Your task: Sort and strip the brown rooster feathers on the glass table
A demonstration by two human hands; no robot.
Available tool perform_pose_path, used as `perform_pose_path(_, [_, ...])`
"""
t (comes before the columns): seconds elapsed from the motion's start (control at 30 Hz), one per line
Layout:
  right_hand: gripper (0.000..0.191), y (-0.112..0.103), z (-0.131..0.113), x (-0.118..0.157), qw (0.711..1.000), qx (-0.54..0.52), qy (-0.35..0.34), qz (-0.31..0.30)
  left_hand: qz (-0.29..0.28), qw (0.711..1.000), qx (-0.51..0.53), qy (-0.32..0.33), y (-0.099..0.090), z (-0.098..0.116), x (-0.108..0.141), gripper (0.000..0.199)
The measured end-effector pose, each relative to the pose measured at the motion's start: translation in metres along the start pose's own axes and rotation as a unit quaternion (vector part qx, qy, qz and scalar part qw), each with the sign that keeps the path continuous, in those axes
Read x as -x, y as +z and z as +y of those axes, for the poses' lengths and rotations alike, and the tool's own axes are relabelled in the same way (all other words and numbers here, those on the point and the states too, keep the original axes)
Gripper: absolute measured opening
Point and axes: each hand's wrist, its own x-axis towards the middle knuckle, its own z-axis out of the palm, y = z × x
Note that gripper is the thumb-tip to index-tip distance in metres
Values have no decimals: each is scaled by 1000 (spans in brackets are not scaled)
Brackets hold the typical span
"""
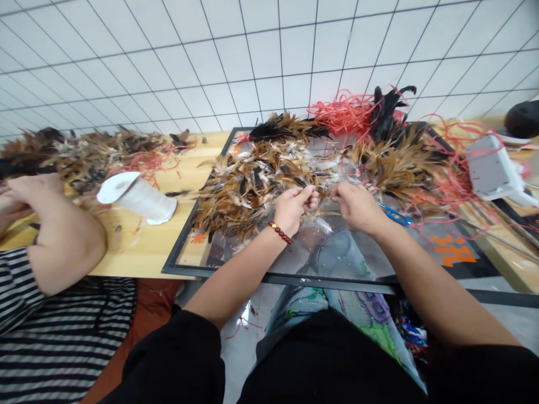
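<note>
Feathers (236, 193), too many to count, on your one framed panel (290, 259) | one blue tool (394, 215) | left hand (292, 209): pinched, contents unclear | right hand (355, 206): curled shut, contents unclear

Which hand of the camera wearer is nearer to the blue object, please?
Right. The right hand is just left of the blue object; the left hand is farther left.

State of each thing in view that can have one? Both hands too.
Left hand: fingers pinched, contents too small to tell
Right hand: fingers curled in, contents unclear
Brown feathers: loosely heaped
Red string: tangled
White spool: on its side, material wound on
Black-framed panel: lying flat
Beaded bracelet: worn on left wrist
</note>
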Motion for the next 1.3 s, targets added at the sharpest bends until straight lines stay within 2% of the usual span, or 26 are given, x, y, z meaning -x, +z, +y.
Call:
perform_pose_path(0.1, [16, 0, -1, 1, 997, -55, -3, 62, -5, 999, -42, -32, 0, -1, 2, 14])
perform_pose_path(0.2, [17, -2, -2, 0, 992, -81, -44, 91, -6, 994, -87, -66, 1, 0, 3, 16])
perform_pose_path(0.3, [18, -4, -3, -1, 986, -132, -67, 72, -4, 992, -112, -64, 1, 0, 3, 16])
perform_pose_path(0.5, [15, -5, 0, 1, 966, -254, -19, 49, 0, 988, -155, -16, 1, -2, 1, 15])
perform_pose_path(0.6, [14, -3, 1, 2, 968, -245, -22, 52, -21, 980, -199, -17, 1, -3, 2, 18])
perform_pose_path(0.77, [16, -6, -4, 1, 969, -237, -35, 58, -61, 961, -265, -59, 0, -2, 4, 23])
perform_pose_path(0.9, [20, -10, 0, 3, 969, -232, 15, 77, -28, 980, -194, -33, -3, 4, 2, 24])
perform_pose_path(1.07, [13, 0, 10, 3, 970, -219, 104, -9, 31, 997, -72, 8, -3, 12, -1, 17])
perform_pose_path(1.13, [17, 5, 6, 0, 946, -295, 133, -7, 20, 996, -80, 14, -2, 9, 0, 18])
perform_pose_path(1.27, [34, 7, -10, -8, 851, -494, 170, 56, -37, 988, -148, -8, -1, -1, 4, 23])
perform_pose_path(1.3, [38, 5, -12, -9, 837, -517, 168, 65, -48, 986, -159, -17, -1, -2, 5, 23])
